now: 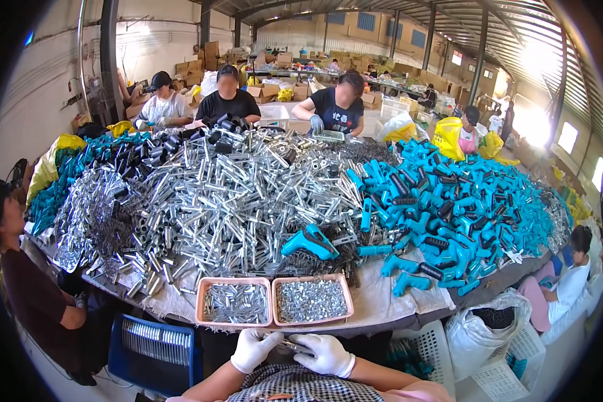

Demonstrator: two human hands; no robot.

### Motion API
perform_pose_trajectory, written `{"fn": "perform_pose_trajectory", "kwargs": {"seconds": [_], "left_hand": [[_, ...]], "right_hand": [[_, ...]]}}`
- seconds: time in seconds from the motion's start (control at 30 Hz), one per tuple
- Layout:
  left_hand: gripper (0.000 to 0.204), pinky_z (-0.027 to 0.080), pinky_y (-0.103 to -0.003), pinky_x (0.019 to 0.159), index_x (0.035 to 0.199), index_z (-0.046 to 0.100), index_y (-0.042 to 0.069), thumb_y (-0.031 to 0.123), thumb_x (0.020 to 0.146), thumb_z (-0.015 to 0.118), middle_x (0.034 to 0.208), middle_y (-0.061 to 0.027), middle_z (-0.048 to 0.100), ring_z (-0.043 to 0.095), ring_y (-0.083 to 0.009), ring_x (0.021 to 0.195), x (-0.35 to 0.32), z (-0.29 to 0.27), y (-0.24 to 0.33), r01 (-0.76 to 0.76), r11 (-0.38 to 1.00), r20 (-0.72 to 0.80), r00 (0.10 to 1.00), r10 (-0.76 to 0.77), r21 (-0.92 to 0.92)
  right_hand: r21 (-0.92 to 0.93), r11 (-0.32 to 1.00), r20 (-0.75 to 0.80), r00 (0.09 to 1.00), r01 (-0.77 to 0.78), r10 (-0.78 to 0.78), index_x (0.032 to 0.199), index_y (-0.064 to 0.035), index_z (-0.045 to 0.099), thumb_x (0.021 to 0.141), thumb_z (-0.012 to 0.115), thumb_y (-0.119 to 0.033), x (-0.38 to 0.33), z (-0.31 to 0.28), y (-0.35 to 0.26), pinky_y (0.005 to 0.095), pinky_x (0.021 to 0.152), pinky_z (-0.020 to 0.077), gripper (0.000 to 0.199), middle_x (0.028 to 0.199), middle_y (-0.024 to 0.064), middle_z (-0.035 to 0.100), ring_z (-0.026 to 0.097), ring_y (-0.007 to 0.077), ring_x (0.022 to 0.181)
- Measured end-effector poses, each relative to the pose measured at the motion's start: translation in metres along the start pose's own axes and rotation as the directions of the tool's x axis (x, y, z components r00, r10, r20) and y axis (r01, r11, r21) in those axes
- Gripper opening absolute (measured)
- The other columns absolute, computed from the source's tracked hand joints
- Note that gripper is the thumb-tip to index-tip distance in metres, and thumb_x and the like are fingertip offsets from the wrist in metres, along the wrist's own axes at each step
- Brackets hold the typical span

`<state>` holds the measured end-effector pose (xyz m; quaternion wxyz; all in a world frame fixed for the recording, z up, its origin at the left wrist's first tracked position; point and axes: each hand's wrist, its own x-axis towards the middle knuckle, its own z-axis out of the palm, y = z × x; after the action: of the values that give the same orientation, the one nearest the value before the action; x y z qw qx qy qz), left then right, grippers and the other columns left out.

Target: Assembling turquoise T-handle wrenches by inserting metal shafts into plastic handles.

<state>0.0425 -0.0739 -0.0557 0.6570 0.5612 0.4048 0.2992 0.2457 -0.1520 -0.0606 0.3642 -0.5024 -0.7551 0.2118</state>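
Both my hands wear white gloves and meet in front of my checked apron, below the table's front edge. My left hand (253, 350) is closed with fingers pinched on one end of a slim silvery metal part (293, 346). My right hand (327, 356) is closed around its other end, so much of the part is hidden. Just beyond my hands, on the table edge, a pink tray (201, 315) holds small metal pins. A second pink tray (348, 313) beside it holds tiny metal pieces. Past them lies a teal tool body (311, 242).
A big heap of silvery metal tubes (228, 201) covers the table, with teal handles (442, 214) heaped at right. A blue crate (153, 385) of metal rods stands lower left. A white sack (459, 335) and white crates are lower right. Several people sit around the table.
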Motion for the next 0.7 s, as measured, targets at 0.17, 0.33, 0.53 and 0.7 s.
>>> {"fn": "perform_pose_trajectory", "kwargs": {"seconds": [0.17, 0.33, 0.53, 0.7], "left_hand": [[0.021, 0.051, -0.025, 0.065, 0.088, 0.072, -0.007, 0.013, 0.092, 0.068, 0.08, -0.0054, 0.071, 0.061, -0.0081, 0.07, 0.003, 0.0, -0.013, -0.052, 0.999, -0.011, 0.999, 0.052, 0.005], [0.02, 0.05, -0.025, 0.065, 0.087, 0.072, -0.006, 0.013, 0.091, 0.069, 0.079, -0.004, 0.07, 0.06, -0.0077, 0.07, 0.004, 0.003, -0.012, -0.043, 0.999, -0.021, 0.999, 0.043, -0.001], [0.025, 0.041, -0.025, 0.052, 0.07, 0.069, 0.001, 0.017, 0.089, 0.068, 0.063, 0.0006, 0.061, 0.052, -0.0065, 0.055, 0.001, 0.01, -0.004, -0.07, 0.997, -0.064, 0.996, 0.069, -0.021], [0.02, 0.049, -0.025, 0.063, 0.085, 0.072, -0.005, 0.013, 0.092, 0.068, 0.078, -0.0031, 0.069, 0.058, -0.0069, 0.069, 0.002, 0.004, -0.011, -0.041, 0.999, -0.016, 0.999, 0.041, 0.014]], "right_hand": [[0.002, 1.0, 0.001, 1.0, -0.011, 0.011, 0.12, -0.0016, 0.062, 0.082, 0.073, -0.025, -0.002, 0.002, 0.004, 0.0405, 0.075, 0.0558, 0.046, 0.103, 0.0183, 0.069, 0.068, 0.0351, 0.088], [0.007, 1.0, 0.002, 1.0, -0.017, 0.017, 0.12, -0.0018, 0.062, 0.082, 0.072, -0.026, -0.005, 0.004, 0.007, 0.0404, 0.075, 0.0559, 0.046, 0.104, 0.0182, 0.069, 0.069, 0.0348, 0.089], [0.024, 0.999, 0.001, 0.999, -0.034, 0.034, 0.12, -0.0023, 0.062, 0.083, 0.072, -0.026, -0.006, 0.005, 0.006, 0.0399, 0.076, 0.0557, 0.046, 0.102, 0.0184, 0.07, 0.069, 0.0346, 0.088], [0.044, 0.999, -0.016, 0.999, -0.031, 0.031, 0.119, -0.0026, 0.062, 0.082, 0.072, -0.026, -0.008, 0.007, 0.006, 0.0403, 0.075, 0.0555, 0.045, 0.101, 0.0184, 0.07, 0.069, 0.0348, 0.086]]}}
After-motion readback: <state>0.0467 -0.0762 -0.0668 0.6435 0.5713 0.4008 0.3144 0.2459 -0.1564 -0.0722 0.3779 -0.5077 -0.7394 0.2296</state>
